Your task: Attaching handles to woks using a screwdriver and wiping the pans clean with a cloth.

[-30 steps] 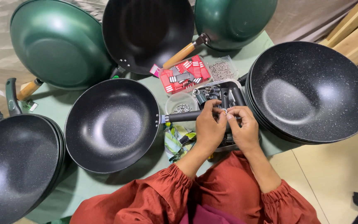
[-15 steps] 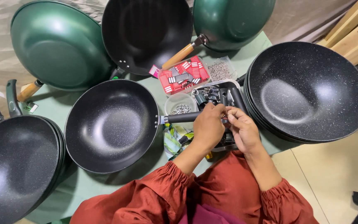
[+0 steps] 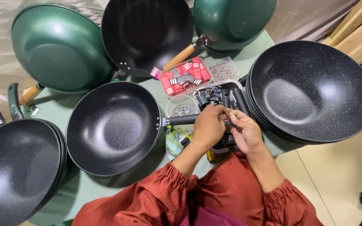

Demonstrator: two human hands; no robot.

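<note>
A black speckled wok lies on the green table in front of me, its black handle pointing right. My left hand is wrapped around the end of that handle. My right hand sits just beside it, fingertips pinching a small metal piece at the handle's end. Both hands hover over a tray of black handles and metal parts.
A stack of black woks stands at the right, another stack at the left. Green woks and a black one lie at the back. A red packet box, a tub of screws and a bag of small parts sit mid-table.
My right hand has drawn in closer to the left, bringing the small metal piece to the handle's end. The wok has stayed in place.
</note>
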